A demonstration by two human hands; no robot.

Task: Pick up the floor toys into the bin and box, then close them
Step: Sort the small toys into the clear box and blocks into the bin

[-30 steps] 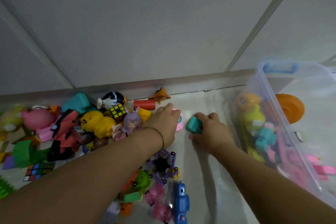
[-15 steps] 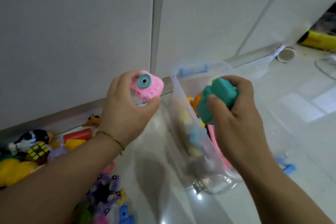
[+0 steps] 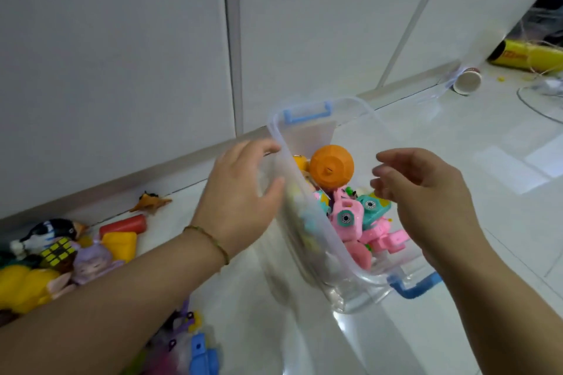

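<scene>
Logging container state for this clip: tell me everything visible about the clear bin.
The bin is clear plastic, a rounded rectangle with a blue handle at each short end. It stands upright on the white floor near the wall, lid off, partly filled with toys, an orange ball on top. The left hand is at its left side; contact is unclear. The right hand hovers open over its right rim.

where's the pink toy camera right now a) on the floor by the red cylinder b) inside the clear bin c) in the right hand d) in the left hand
B: the pink toy camera lies inside the clear bin next to the teal toy camera, and neither the left hand nor the right hand holds anything.
</scene>
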